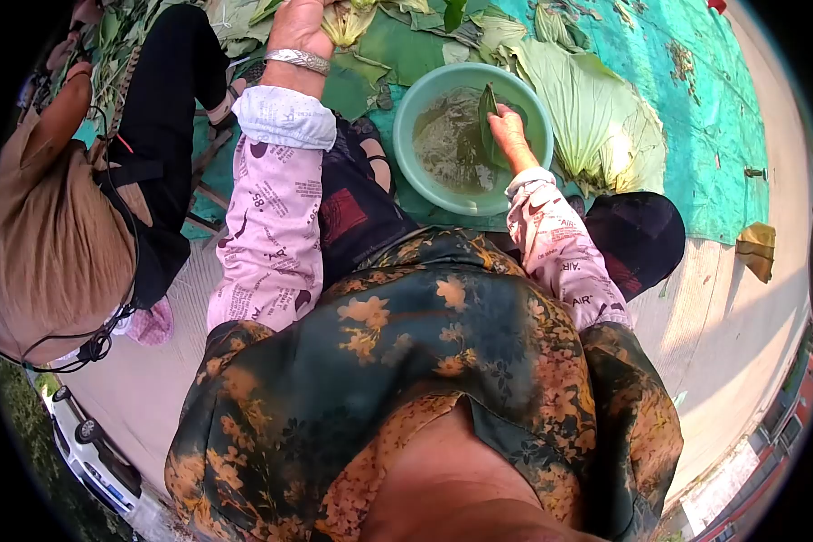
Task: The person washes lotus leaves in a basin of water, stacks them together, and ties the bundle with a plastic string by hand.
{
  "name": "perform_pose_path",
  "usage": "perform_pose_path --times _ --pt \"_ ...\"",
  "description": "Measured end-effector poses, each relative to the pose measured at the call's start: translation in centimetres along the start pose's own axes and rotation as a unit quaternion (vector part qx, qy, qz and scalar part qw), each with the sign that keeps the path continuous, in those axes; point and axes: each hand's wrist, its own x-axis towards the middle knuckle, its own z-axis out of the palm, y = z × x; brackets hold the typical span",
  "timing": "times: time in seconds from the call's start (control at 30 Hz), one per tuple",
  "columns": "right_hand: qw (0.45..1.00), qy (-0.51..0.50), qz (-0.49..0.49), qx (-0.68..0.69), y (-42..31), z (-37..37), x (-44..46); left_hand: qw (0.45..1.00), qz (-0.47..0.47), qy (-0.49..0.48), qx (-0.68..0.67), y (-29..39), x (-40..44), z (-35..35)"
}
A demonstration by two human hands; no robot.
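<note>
My right hand (508, 131) is inside a pale green basin (409, 172) of murky water, its fingers closed on a long green leaf (489, 126). The leaf stands on edge against the water. At the top of the view is my left hand (303, 29), with a silver bracelet at the wrist. Its fingers run off the frame, so what they do is hidden. Just right of it lies a gathered yellow-green leaf bunch (348, 25); whether the hand touches it I cannot tell.
A large pleated leaf (596, 117) lies right of the basin on a green tarp (714, 117). More big leaves cover the tarp's far side. Another person (59, 244) sits close on my left, with black cables hanging. A brown scrap (756, 251) lies at the tarp's right edge.
</note>
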Motion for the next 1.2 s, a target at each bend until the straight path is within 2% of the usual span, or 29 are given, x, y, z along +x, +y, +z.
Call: perform_pose_path --times 0.03,0.07,0.1,0.2,0.23,0.3,0.4,0.5,0.53,0.6,0.63,0.7,0.77,0.8,0.83,0.97,1.03,1.1,1.17,1.2 --pt "1.000 -0.002 0.016 0.021 -0.9 -1.1 -0.1 1.000 -0.013 0.005 0.000 0.1 -0.2 0.1" --pt "1.000 -0.007 0.013 0.011 -1.8 -2.4 -0.1 0.999 0.029 0.010 0.034 0.0 0.7 -1.0" --pt "0.999 -0.013 0.029 0.025 -2.4 -3.5 -0.1 0.999 0.025 0.006 0.027 0.1 1.1 -1.3" --pt "0.990 0.014 0.005 0.140 -3.9 -5.5 -0.2 1.000 0.015 0.001 0.022 0.3 1.9 -1.8" --pt "0.987 0.003 -0.008 0.163 -3.0 -5.9 0.5 1.000 0.021 0.006 0.023 0.4 1.8 -1.7" --pt "0.963 -0.081 0.034 0.256 -3.6 -7.6 0.7 0.999 0.033 0.014 0.024 0.4 1.6 -1.4" --pt "0.941 -0.076 0.032 0.328 -6.1 -9.4 -0.3 0.999 0.037 0.015 0.005 0.6 1.1 -0.5" --pt "0.987 -0.093 -0.052 0.117 -4.0 -10.2 1.1 1.000 0.020 -0.006 -0.019 1.0 2.3 -1.8" --pt "0.991 -0.109 -0.046 0.062 -4.1 -10.4 0.8 1.000 0.012 -0.002 -0.022 1.4 3.1 -2.5" --pt "0.989 -0.109 -0.060 0.085 -4.0 -10.2 0.9 1.000 0.008 0.004 -0.014 1.8 4.1 -3.3" --pt "0.989 -0.101 -0.065 0.092 -3.9 -10.6 0.8 0.996 0.044 0.074 0.003 1.3 0.2 1.3" --pt "0.992 -0.084 -0.089 0.015 -8.0 -12.0 -1.6 0.997 0.039 0.062 0.007 1.5 0.5 1.3" --pt "0.981 -0.076 -0.069 -0.167 -7.7 -12.7 -1.2 0.998 0.038 0.052 0.011 1.6 0.5 1.3" --pt "0.981 -0.069 -0.054 -0.172 -8.6 -13.9 -1.6 0.999 0.032 0.006 0.006 1.6 0.9 0.4" --pt "0.981 -0.067 -0.040 -0.175 -9.5 -14.9 -2.0 0.999 0.043 0.026 -0.002 1.5 0.8 0.5" --pt "0.965 0.020 -0.070 -0.250 -10.3 -19.7 -0.1 0.999 0.029 -0.005 -0.012 1.5 0.8 0.2" --pt "0.969 0.059 -0.081 -0.227 -9.0 -22.0 2.5 0.999 0.031 0.018 -0.013 1.7 1.4 -0.9" --pt "0.978 0.084 -0.050 -0.182 -7.9 -25.4 4.8 1.000 0.027 0.004 -0.009 1.9 1.2 -0.9" --pt "0.992 0.085 0.068 -0.061 -11.0 -29.0 3.3 1.000 0.022 0.020 -0.002 1.8 1.1 -1.0" --pt "0.990 0.111 0.046 -0.069 -9.6 -30.8 4.2 0.999 0.021 0.028 0.002 1.9 1.1 -1.0"
